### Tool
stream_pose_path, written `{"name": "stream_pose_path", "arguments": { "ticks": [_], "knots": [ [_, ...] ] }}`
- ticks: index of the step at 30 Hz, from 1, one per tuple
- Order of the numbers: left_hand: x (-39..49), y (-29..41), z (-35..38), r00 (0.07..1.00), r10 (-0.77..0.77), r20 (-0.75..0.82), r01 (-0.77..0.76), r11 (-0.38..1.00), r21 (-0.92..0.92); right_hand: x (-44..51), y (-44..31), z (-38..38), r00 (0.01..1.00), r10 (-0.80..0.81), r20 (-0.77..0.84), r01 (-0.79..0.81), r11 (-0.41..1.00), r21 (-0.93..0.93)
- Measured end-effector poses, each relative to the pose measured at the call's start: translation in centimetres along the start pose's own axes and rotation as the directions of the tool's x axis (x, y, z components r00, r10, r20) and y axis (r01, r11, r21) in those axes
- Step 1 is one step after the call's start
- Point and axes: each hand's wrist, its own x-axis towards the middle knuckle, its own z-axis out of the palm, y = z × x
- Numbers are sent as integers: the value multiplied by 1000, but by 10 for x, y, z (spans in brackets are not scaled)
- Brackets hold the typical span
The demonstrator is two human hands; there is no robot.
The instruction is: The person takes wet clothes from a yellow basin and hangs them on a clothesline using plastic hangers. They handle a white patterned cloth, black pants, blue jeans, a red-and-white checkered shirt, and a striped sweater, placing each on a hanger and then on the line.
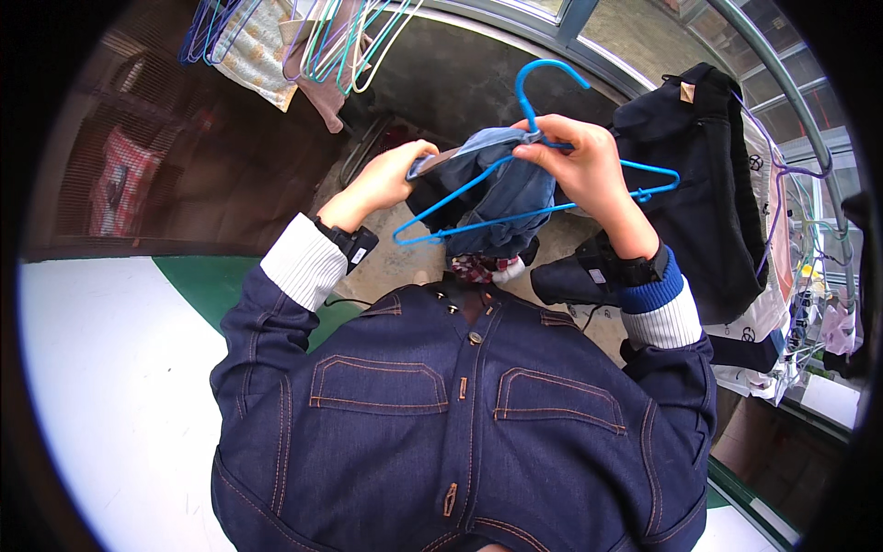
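In front of my chest I hold up a blue denim garment (514,190) together with a blue plastic clothes hanger (497,221). My left hand (386,176) grips one end of the garment's waistband. Thumb and fingers of my right hand (583,159) pinch the other end against the hanger just below its hook, which points up and to the right. The hanger's bottom bar crosses in front of the hanging cloth. Its right shoulder sticks out past my right wrist. Folds hide how far the garment is fixed to the hanger.
Dark garments (697,186) hang at the right from a metal rail (786,76). Several hangers (345,48) and light cloths (259,58) hang at the upper left. A white and green surface (117,372) lies left of me; windows (641,41) stand at the back.
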Motion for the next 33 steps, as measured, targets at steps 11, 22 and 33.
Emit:
{"name": "stream_pose_path", "arguments": {
  "ticks": [11, 22, 33],
  "knots": [
    [-26, 42, -30, 962, -39, 270, 70, 992, -103, -19, 30, 1, 951, 68, -303, -79, 997, -26],
    [-7, 94, -49, 875, 258, -408, -247, 966, 81, 20, 11, -18, 845, -169, -507, 117, 984, -132],
    [-24, 142, -72, 801, 101, -590, -57, 994, 92, -40, 43, 108, 938, -43, -344, -12, 987, -157]
  ]
}}
